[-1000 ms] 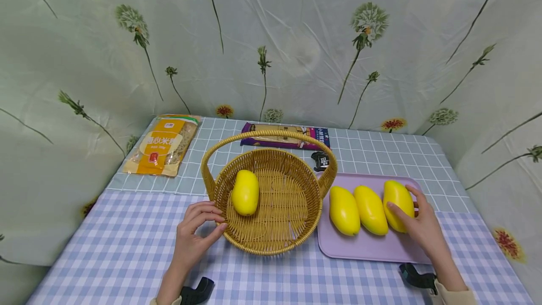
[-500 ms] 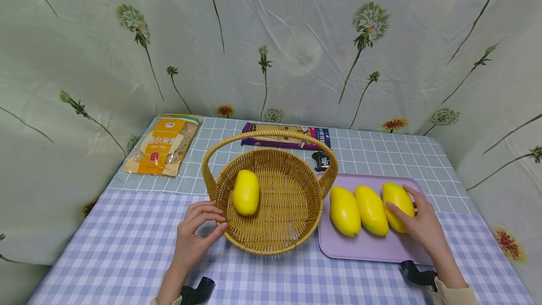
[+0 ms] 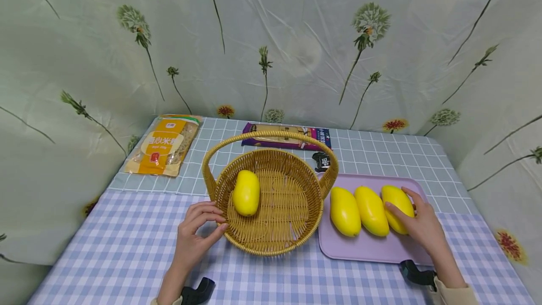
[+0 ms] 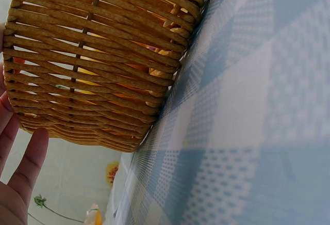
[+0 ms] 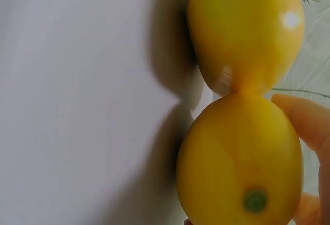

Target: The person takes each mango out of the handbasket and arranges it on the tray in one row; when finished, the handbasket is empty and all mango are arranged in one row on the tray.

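In the head view a brown wicker basket (image 3: 282, 244) with an arched handle stands mid-table, one yellow mango (image 3: 246, 193) lying in its left side. My left hand (image 3: 195, 236) holds the basket's left rim; in the left wrist view its fingers lie along the woven wall. To the right, three yellow mangoes sit side by side on a lilac tray (image 3: 360, 251). My right hand (image 3: 423, 227) grips the rightmost mango (image 3: 397, 204) between thumb and fingers. In the right wrist view this mango (image 5: 237, 158) touches its neighbour (image 5: 245, 29) and appears low against the tray.
Behind the basket lie a purple packet (image 3: 288, 136) and a small black packet (image 3: 322, 161). An orange food bag (image 3: 164, 145) is at the back left. A dandelion-print curtain (image 3: 305, 51) hangs behind the table, which has a blue checked cloth (image 3: 123, 244).
The mango under my right hand has shifted slightly toward me, its far end lowering beside the others. My left hand and the basket have stayed put.
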A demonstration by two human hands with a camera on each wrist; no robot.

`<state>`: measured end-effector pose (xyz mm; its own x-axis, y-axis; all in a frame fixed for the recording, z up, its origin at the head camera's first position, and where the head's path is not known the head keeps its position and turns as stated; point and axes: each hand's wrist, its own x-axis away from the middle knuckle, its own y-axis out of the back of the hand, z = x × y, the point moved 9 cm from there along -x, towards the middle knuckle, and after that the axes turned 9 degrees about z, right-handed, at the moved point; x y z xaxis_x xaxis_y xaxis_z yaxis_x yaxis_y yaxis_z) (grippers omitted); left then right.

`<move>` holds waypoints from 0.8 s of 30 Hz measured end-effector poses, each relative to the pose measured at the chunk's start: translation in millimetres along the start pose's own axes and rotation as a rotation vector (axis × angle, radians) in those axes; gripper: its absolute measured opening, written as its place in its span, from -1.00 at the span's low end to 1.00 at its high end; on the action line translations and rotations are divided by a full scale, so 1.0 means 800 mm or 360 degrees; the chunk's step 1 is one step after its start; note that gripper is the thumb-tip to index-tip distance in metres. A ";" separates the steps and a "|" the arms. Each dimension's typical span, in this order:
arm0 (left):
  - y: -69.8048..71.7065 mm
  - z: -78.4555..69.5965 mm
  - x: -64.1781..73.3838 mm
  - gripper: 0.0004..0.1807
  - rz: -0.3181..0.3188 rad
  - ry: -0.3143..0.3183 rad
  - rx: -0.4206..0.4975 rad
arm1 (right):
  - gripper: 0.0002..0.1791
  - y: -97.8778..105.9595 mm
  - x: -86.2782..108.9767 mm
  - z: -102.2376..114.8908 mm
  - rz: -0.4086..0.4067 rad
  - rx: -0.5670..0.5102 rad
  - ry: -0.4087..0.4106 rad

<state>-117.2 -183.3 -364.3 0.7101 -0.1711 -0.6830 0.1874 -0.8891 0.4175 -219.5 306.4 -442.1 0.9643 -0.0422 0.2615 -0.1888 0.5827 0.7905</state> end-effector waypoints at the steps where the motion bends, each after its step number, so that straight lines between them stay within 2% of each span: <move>1: 0.000 0.000 0.000 -0.84 0.0000 -0.0002 0.0001 | -0.03 0.000 0.000 0.000 0.0003 0.0005 -0.0004; 13: 0.000 0.002 0.001 -0.82 0.0004 0.0010 -0.0006 | -0.03 -0.002 0.000 0.004 0.0019 0.0135 -0.0015; 20: -0.001 0.001 0.002 -0.80 0.0009 0.0025 -0.0016 | 0.00 -0.002 0.004 0.005 0.0040 0.0109 -0.0060; 24: 0.000 0.001 0.002 -0.80 0.0005 0.0020 -0.0012 | -0.01 0.000 0.007 0.010 -0.0029 0.0084 -0.0026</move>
<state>-117.1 -183.8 -366.1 0.7191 -0.1688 -0.6741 0.1901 -0.8853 0.4245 -215.3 299.6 -435.9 0.9646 -0.0657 0.2554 -0.1813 0.5381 0.8231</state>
